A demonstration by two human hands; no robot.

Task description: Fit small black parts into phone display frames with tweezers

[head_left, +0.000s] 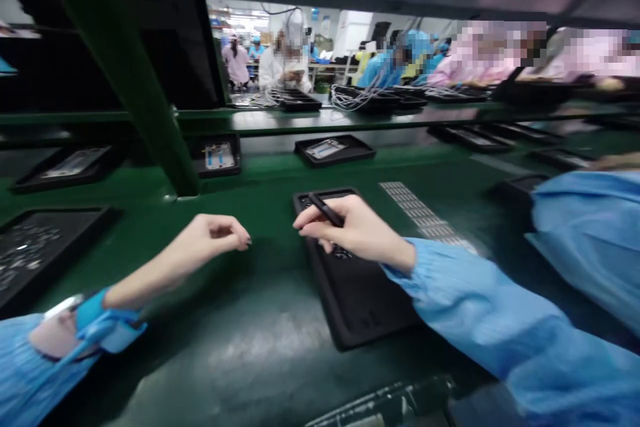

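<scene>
Nearest, below the right hand and close to the wearer, lies a blurred clear-looking plastic item point(380, 407); its kind cannot be told. A blue wrist strap point(93, 310) circles the wrist behind the left hand point(206, 237). That hand appears raised over the green bench point(260, 333), fingers curled, thumb and forefinger tips close together; whether they pinch anything cannot be told.

The right hand point(361, 227) is clamped on a slim black pen-like tool point(326, 209), which runs between thumb and fingers above the far part of a black tray point(370, 310). Small parts point(343, 252) show in the tray just under the hand. The tool looks light, stiff and rather smooth, so a fingertip grip low on its shaft should steer it best. The small parts are probably hard, very light and easily scattered; their edges would be the place to hold.

Beyond the right hand, to its right, lies a perforated-looking strip point(420, 213), likely thin and bendable. Left of the left hand, well apart, another tray point(95, 217) bears shiny bits. Farther past both hands, shallow trays hold flat phone-like frames point(326, 147); beyond them, white cables point(350, 99) and seated co-workers point(390, 67).
</scene>
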